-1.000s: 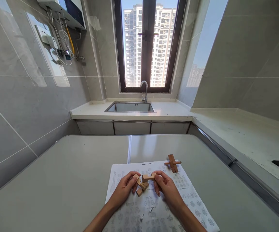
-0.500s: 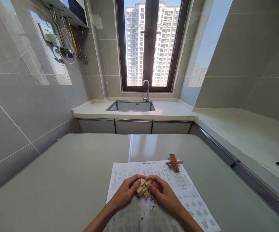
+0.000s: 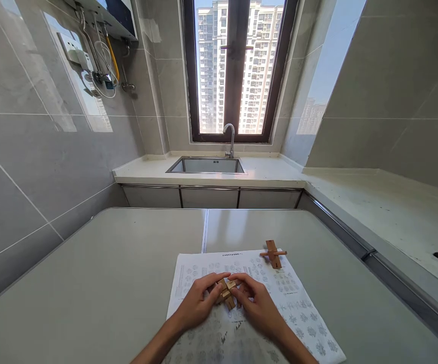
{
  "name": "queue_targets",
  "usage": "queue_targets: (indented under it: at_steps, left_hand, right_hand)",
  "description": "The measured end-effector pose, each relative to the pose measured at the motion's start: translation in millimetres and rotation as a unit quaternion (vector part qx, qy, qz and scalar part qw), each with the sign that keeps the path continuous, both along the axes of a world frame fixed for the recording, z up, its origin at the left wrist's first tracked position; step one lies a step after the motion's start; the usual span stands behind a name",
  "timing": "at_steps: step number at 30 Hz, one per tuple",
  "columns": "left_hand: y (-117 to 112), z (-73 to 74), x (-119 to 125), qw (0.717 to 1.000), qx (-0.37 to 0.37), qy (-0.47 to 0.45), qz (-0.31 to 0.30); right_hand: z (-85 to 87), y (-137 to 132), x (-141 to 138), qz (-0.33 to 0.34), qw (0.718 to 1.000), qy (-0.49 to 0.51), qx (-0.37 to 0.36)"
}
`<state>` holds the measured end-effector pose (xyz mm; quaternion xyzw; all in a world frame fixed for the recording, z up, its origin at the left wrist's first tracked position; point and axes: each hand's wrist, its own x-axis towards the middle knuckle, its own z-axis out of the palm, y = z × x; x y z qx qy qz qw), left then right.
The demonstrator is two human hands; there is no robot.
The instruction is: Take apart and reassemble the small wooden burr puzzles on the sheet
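Observation:
Between my hands is a small wooden burr puzzle (image 3: 227,293) made of interlocking pale blocks, held just over a printed sheet. My left hand (image 3: 203,298) grips its left side, thumb on the near face and fingers curled behind. From the right, my right hand (image 3: 254,302) pinches it with thumb and fingers. The fingertips of both hands meet at the top of the puzzle, and parts of it are hidden by them. Under the hands lies the white paper sheet (image 3: 298,303), covered with small printed diagrams and a few handwritten ticks.
A darker brown wooden cross-shaped piece (image 3: 273,254) rests at the sheet's far right corner. The grey-white table (image 3: 101,283) runs up to a counter (image 3: 272,172) with a sink (image 3: 207,165) and faucet (image 3: 230,139). Another counter (image 3: 393,212) extends along the right.
The puzzle has turned slightly in my fingers, and its left block is now more covered by my left thumb. Both hands stay in nearly the same place.

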<state>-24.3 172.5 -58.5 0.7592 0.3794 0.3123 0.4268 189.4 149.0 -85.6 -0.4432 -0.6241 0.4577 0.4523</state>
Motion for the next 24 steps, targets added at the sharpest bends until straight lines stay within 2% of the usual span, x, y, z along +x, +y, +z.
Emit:
queue_targets:
  at_steps: [7,14,24]
  left_hand:
    - [-1.4,-3.3,0.6,0.998,0.057,0.009,-0.024]
    - [-2.2,-3.3,-0.4,0.999,0.031,0.018,-0.03]
    - [-3.9,-1.6,2.7,0.999,0.004,-0.015,-0.029]
  right_hand:
    - [-4.0,0.2,0.1,0.005,0.999,0.03,-0.017]
    - [-4.0,0.1,1.3,0.004,1.0,0.016,-0.023]
    - [-6.1,-1.4,-1.2,0.019,0.997,0.068,-0.034]
